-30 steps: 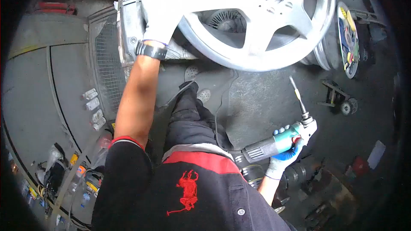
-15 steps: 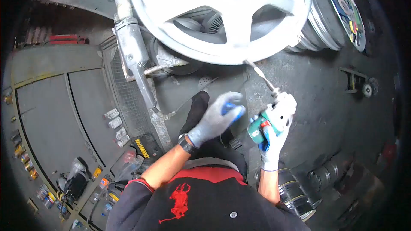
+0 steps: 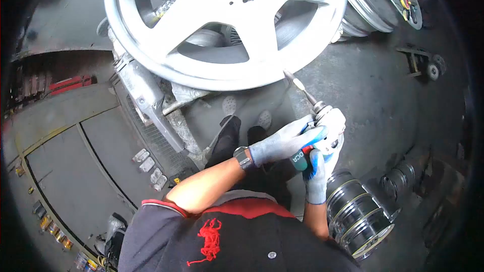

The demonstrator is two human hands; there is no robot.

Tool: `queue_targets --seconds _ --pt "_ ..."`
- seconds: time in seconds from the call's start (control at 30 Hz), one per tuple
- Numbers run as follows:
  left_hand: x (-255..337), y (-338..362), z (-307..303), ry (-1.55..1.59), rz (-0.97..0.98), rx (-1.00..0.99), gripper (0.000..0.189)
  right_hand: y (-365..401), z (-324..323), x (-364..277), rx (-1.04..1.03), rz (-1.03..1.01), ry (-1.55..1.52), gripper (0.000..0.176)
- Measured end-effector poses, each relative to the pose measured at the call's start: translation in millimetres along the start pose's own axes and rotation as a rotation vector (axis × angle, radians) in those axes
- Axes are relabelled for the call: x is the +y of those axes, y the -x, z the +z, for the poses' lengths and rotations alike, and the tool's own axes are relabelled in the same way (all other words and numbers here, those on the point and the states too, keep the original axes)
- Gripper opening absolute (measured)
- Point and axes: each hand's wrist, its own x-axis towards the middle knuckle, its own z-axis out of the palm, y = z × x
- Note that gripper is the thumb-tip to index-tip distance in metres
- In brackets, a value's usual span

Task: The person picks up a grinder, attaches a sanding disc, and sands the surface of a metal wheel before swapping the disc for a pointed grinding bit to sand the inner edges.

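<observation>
My right hand [image 3: 318, 174], in a grey-and-blue work glove, grips a green and silver die grinder [image 3: 299, 161] marked "DCA". My left hand [image 3: 285, 143], gloved alike, has its fingers closed round the near side of the grinder's front housing. A long shaft with a narrow tip [image 3: 298, 84] points up and left from the tool. That tip overlaps the lower edge of a silver alloy wheel [image 3: 262, 35]; whether it touches cannot be made out. The wheel's spokes and bolt holes face me.
Behind the wheel's left side a grey power tool [image 3: 141, 90] lies on a stand. Black wheels [image 3: 353, 216] are at lower right, with more rims [image 3: 370, 5] at upper right. A small wheeled trolley [image 3: 426, 65] is farther right. Cans [image 3: 146, 163] sit at left.
My left hand has moved right from open air onto the grinder. The view has shifted, so the wheel appears lower and farther left.
</observation>
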Motion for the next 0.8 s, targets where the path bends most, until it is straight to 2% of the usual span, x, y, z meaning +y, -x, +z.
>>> queue_targets --seconds 0.07,0.13,0.27,0.37,0.5,0.63,0.7,0.73,0.8 --pt "0.5 -7.8 -0.9 0.035 0.007 -0.03 0.052 -6.9 9.3 -17.7 0.031 0.003 0.022 0.102" --pt "-5.4 -15.7 -4.1 0.2 -0.01 -0.023 0.05 -10.6 12.4 -20.3 0.07 0.01 0.04 0.099" --pt "-8.7 -16.6 -11.9 0.276 -0.006 0.038 0.052 -14.9 19.8 -26.1 0.025 0.041 0.054 0.094" --pt "7.7 -4.5 -14.8 0.175 -0.035 0.111 0.053 -12.7 30.7 -25.2 0.044 0.042 0.074 0.095" --pt "17.6 4.1 -18.6 0.081 -0.053 0.084 0.053 -6.4 38.1 -20.7 0.083 0.048 0.081 0.101" --pt "6.4 13.8 -17.3 0.098 -0.034 0.117 0.052 1.1 41.4 -26.3 0.048 0.056 0.177 0.103" --pt "-12.0 12.0 -18.6 0.244 -0.016 0.132 0.05 3.2 40.3 -25.6 0.036 0.054 0.176 0.103" --pt "-16.8 12.4 -17.0 0.273 0.054 0.145 0.049 2.8 39.6 -27.2 0.002 0.087 0.199 0.103" --pt "-18.6 14.9 -16.4 0.28 0.037 0.149 0.048 5.2 41.2 -26.3 0.001 0.113 0.177 0.1"
